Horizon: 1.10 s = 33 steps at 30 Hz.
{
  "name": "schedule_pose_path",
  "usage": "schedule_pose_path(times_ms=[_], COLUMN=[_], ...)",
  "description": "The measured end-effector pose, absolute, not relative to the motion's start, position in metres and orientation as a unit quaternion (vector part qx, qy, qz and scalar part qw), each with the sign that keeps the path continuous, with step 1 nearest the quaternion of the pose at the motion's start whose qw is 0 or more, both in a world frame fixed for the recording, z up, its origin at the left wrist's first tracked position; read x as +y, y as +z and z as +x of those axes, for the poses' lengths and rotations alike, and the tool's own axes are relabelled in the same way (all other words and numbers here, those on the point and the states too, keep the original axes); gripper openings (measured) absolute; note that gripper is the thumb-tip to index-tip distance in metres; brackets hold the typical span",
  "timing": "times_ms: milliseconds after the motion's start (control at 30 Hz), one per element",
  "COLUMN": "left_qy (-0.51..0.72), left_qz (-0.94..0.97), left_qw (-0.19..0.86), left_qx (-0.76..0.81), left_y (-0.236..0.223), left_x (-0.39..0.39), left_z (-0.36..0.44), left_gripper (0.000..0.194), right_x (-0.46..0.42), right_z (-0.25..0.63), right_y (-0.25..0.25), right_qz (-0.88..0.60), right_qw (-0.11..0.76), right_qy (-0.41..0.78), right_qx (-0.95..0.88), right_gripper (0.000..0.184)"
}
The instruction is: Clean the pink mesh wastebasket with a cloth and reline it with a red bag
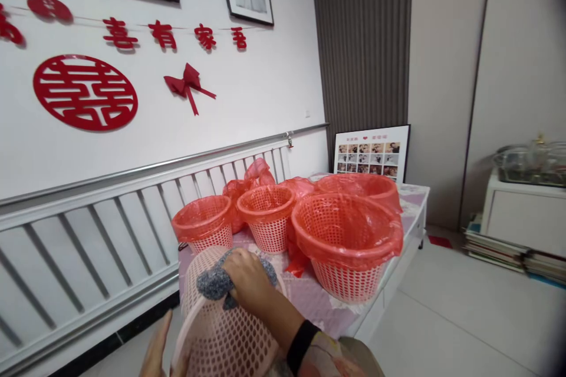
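Observation:
A pale pink perforated plastic basket [230, 336] is tilted in front of me at the table's near end, its opening toward me. In my right hand [245, 277] is a bunched grey cloth [214, 277], pressed against the basket's upper part near the rim. My left hand [154, 350] is at the lower left, with the basket's rim between its fingers; one finger sticks up, and the frame's bottom edge cuts off much of the hand. Behind stand similar baskets lined with red plastic bags: a small left one [210, 241], a small middle one [269, 235] and a large right one [349, 277].
Another red-lined basket [384, 185] stands farther back on the cloth-covered table [327, 309]. A white radiator [128, 230] runs along the left wall. To the right, a white cabinet [522, 206] holds glassware, with stacked books [495, 250] beside it on the floor.

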<state>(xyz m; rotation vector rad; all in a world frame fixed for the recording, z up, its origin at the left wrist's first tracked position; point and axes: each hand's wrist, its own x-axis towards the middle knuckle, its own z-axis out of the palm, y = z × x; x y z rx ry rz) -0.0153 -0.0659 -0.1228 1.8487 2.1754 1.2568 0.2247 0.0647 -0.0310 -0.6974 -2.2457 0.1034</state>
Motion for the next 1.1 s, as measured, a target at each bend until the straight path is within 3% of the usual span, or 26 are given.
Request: schedule_pose_path(times_ms=[100, 233, 433, 500, 600, 733, 900, 1100], left_qy=[0.408, 0.390, 0.417, 0.410, 0.398, 0.424, 0.432, 0.356], left_qz=[0.625, 0.646, 0.617, 0.615, 0.626, 0.636, 0.653, 0.642], left_qw=[-0.021, 0.062, 0.115, 0.123, 0.128, 0.132, 0.139, 0.122], left_qx=[0.665, 0.654, 0.657, 0.662, 0.658, 0.631, 0.607, 0.668], left_y=[-0.105, -0.100, -0.091, -0.084, -0.076, -0.070, -0.067, -0.080], left_x=[-0.030, -0.003, -0.013, -0.017, -0.021, -0.022, -0.018, -0.025], left_z=[-0.026, -0.025, -0.009, -0.003, 0.002, 0.010, 0.015, -0.002], left_gripper=[0.069, 0.070, 0.063, 0.058, 0.055, 0.049, 0.050, 0.071], right_x=[0.051, 0.035, 0.031, 0.035, 0.043, 0.051, 0.061, 0.088], right_z=[0.209, 0.201, 0.201, 0.197, 0.190, 0.191, 0.200, 0.237], right_y=[-0.034, -0.042, -0.038, -0.040, -0.048, -0.057, -0.064, -0.100], right_qz=[-0.269, -0.288, -0.326, -0.346, -0.349, -0.323, -0.333, -0.392], right_qw=[0.377, 0.398, 0.374, 0.374, 0.388, 0.417, 0.446, 0.508], right_qy=[0.017, -0.001, -0.016, -0.036, -0.071, -0.097, -0.088, 0.067], right_qx=[-0.886, -0.871, -0.868, -0.860, -0.850, -0.844, -0.826, -0.764], right_gripper=[0.023, 0.020, 0.066, 0.060, 0.034, 0.014, 0.015, 0.025])
